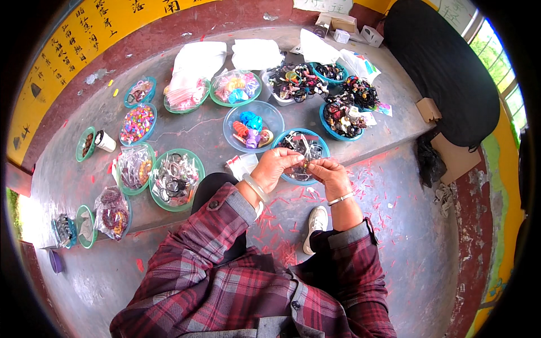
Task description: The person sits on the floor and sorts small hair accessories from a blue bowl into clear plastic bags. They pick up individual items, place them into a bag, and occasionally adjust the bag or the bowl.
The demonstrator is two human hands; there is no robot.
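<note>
My left hand (274, 169) and my right hand (332, 176) meet over a blue bowl (325, 147), with fingertips pinched close together. Between them is something small, partly yellowish, too fine to name. Dark bands and clear strips or wrappers lie in the bowl beneath. Just beyond my left hand stands a clear bluish bowl (230, 119) holding bright scrunchie-like bundles in blue, red and purple. A white packet (243, 164) lies beside my left wrist. Bangles circle both wrists.
Left stand green bowls, one with packaged bands (176, 179), and a bowl of colourful beads (137, 124). At the back right, blue bowls hold dark hair ties (342, 119). The ledge edge (389, 142) drops to a floor strewn with red scraps (276, 217). A black covered shape (445, 73) stands right.
</note>
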